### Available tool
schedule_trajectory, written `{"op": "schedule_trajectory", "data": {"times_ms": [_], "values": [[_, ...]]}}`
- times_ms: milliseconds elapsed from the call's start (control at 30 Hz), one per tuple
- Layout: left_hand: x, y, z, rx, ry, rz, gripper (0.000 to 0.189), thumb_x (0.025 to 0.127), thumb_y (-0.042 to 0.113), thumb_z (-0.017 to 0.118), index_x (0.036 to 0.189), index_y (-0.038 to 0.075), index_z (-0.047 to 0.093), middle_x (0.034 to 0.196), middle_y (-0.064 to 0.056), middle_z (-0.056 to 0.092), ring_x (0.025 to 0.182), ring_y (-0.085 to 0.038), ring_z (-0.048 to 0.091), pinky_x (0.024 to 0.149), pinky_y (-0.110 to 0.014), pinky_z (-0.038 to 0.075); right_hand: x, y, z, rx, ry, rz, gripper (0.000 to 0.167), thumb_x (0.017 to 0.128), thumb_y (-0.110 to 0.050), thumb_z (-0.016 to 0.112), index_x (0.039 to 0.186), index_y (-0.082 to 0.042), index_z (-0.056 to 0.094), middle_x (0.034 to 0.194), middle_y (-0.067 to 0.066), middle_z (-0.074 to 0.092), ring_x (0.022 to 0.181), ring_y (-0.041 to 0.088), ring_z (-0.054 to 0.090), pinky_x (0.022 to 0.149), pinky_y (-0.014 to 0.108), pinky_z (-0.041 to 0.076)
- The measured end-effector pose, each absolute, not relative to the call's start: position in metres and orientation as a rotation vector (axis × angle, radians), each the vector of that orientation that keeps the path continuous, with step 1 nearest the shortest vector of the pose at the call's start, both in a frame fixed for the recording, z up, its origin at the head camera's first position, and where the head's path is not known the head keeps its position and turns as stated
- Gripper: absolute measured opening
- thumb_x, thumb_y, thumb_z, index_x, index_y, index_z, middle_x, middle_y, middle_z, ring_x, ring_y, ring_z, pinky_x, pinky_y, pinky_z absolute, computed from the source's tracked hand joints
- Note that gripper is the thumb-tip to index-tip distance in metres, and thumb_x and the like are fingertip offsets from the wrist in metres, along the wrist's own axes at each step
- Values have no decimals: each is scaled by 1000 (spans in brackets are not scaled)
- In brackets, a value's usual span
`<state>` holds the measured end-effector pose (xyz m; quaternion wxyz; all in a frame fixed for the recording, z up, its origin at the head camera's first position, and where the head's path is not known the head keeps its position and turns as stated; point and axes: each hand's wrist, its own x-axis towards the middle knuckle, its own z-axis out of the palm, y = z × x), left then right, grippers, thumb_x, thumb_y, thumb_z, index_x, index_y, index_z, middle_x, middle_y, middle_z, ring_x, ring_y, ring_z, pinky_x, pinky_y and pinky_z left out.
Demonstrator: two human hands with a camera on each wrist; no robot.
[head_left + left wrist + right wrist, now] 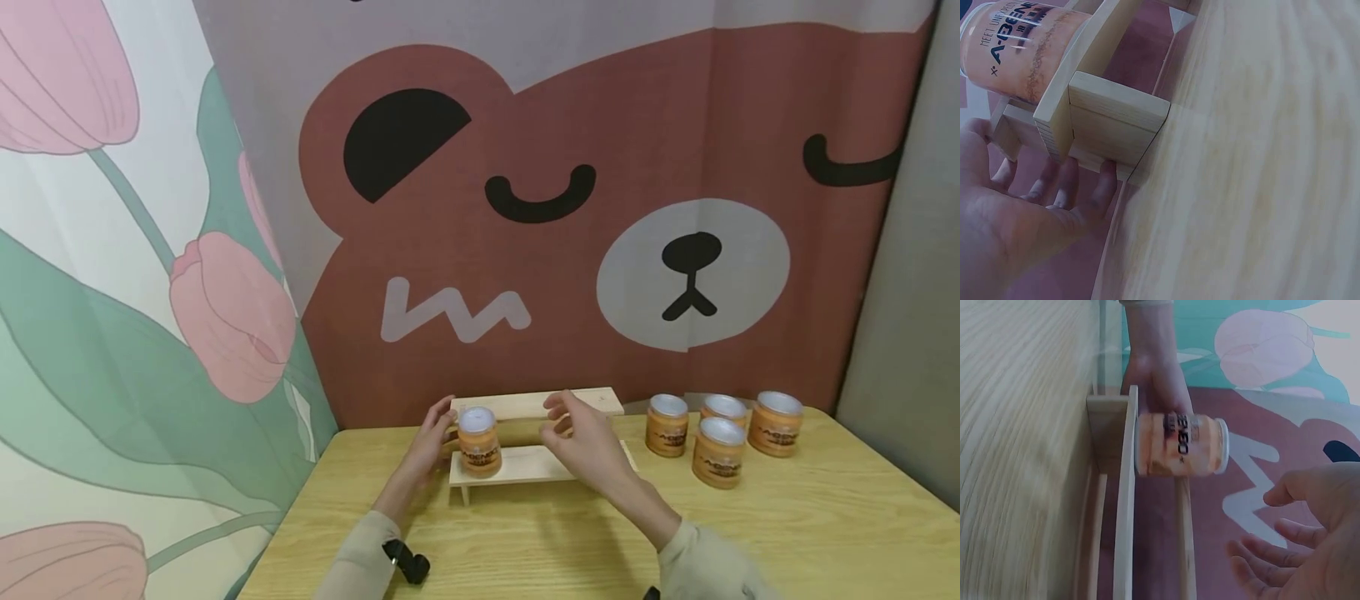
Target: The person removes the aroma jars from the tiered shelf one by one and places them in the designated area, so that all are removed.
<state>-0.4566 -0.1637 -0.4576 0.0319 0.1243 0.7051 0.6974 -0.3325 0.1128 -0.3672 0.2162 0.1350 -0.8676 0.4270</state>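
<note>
A pale two-step wooden stand (536, 465) is on the table, with one orange can (480, 454) upright at the left end of its lower step. The can has a silver top and dark lettering. My left hand (427, 447) is at the stand's left end; in the left wrist view its fingers (1105, 190) reach against the wooden end piece, not round it. Over the right part of the stand hovers my right hand (592, 446), fingers loosely bent. Nothing is between its thumb and fingers in the right wrist view, where it is apart from the can (1179, 445).
Several more orange cans (718, 454) with silver tops are grouped on the table (510, 546) to the right of the stand. Behind the table hangs a curtain (555, 283) with a bear print, and a tulip-print curtain (142, 375) hangs at left.
</note>
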Motion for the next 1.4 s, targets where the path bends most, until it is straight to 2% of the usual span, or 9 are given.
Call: {"op": "schedule_trajectory", "data": {"times_ms": [133,233,433,533,800,1033,1400], "values": [[-457,-164,-457,376,2165,2162,67,105,51,51,162,26,26,161,-19,28,139,-50,35,98,-68,40,-336,96,-372,414,-2412,1188,35,87,-11,76,119,-15,64,106,4,66,88,18,65,69,37,53],[-457,-164,-456,376,2171,2168,68,105,52,52,161,26,26,161,-21,26,139,-51,35,97,-68,40,-338,83,-379,473,-2430,1155,38,87,-13,80,122,-14,63,111,8,66,92,23,65,70,38,54],[-456,-164,-456,391,2187,2149,70,104,54,53,162,25,26,161,-21,27,138,-50,37,98,-66,41,-339,66,-391,574,-2502,1091,67,85,-19,84,144,-15,52,138,16,52,113,37,59,79,52,53],[-456,-164,-457,390,2183,2146,68,104,54,52,161,26,26,161,-21,27,137,-49,39,97,-66,41,-342,60,-397,650,-2519,1071,76,85,-20,85,151,-17,46,144,20,44,116,40,58,81,55,53],[-455,-161,-457,402,2159,2140,64,105,55,50,160,31,28,161,-17,28,137,-46,39,97,-64,42,-352,47,-413,692,-2480,1113,74,88,-15,81,152,-17,44,140,22,46,116,40,58,84,57,52],[-456,-161,-458,412,2167,2132,68,104,55,50,161,28,26,162,-17,25,139,-48,37,98,-66,41,-358,37,-419,661,-2429,1188,65,94,-10,76,150,-13,42,135,21,50,117,36,57,87,53,52],[-456,-166,-459,416,2165,2131,69,104,55,50,162,27,24,163,-16,24,138,-47,38,97,-68,40,-365,21,-425,609,-2374,1309,68,88,-11,83,143,-17,43,129,21,50,112,39,58,82,54,54]]}}
